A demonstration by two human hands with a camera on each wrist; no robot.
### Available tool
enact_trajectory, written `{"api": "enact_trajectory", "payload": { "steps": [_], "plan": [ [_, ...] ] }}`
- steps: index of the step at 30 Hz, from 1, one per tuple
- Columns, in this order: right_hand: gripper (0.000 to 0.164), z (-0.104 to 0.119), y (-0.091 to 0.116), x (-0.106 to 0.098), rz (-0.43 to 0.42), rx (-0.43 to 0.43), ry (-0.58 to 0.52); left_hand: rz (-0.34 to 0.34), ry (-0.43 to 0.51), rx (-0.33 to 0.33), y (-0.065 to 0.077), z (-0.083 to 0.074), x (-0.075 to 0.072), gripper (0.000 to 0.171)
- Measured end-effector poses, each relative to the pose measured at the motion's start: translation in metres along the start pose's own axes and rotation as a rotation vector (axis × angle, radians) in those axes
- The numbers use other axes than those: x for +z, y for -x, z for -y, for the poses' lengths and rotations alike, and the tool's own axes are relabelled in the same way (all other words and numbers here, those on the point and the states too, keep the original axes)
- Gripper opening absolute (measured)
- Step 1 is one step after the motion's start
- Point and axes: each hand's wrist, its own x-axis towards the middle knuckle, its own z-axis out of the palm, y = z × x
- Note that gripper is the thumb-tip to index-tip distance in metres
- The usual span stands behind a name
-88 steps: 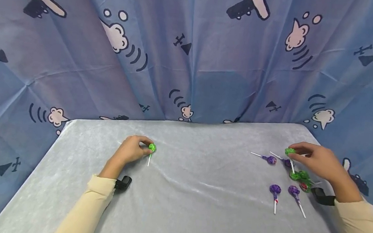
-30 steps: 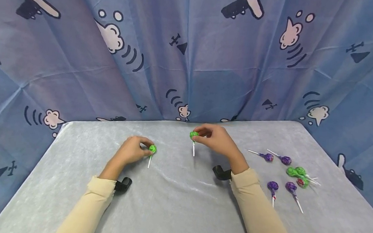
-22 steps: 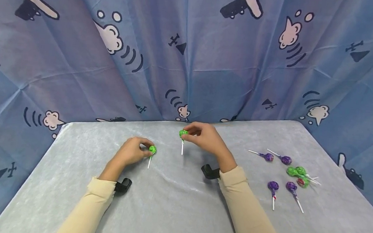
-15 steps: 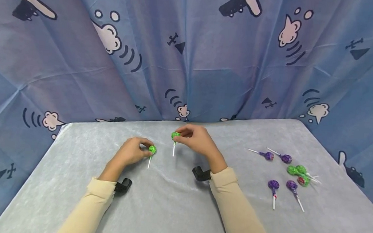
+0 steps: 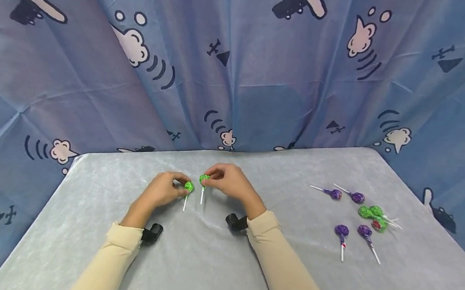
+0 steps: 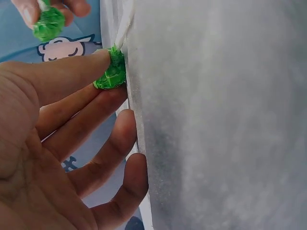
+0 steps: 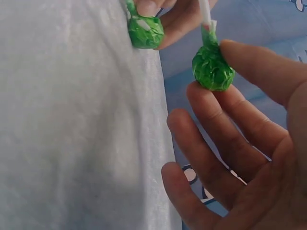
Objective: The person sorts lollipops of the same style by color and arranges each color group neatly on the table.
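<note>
My left hand [image 5: 164, 189] pinches a green-wrapped lollipop [image 6: 113, 72] by its head, low at the white table surface, with the stick pointing toward me. Just to its right, my right hand [image 5: 229, 181] holds a second green lollipop [image 7: 213, 68] between thumb and fingertips. That one appears slightly above the cloth, its white stick hanging down in the head view. A small gap separates the two candy heads. In both wrist views the remaining fingers are loosely bent and touch neither sweet.
Purple lollipops lie at the right: two at the back [image 5: 336, 194] [image 5: 357, 198] and two nearer [image 5: 342, 230] [image 5: 365, 231]. Between them is a cluster of green lollipops [image 5: 370, 213], sticks crossed. A blue patterned curtain [image 5: 276, 112] hangs behind the white-covered table [image 5: 190, 269].
My right hand has carried a green lollipop from the cluster at the right across to beside the left hand, lowering it lately. The left hand has stayed in place with its lollipop.
</note>
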Motion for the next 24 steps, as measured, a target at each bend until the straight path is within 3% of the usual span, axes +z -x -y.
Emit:
{"api": "enact_trajectory", "payload": {
  "steps": [24],
  "plan": [
    [0.023,-0.006,-0.006,0.013,0.035,0.007,0.111,0.005,-0.02,-0.01,0.0,0.0,0.0,0.03]
  ]
}}
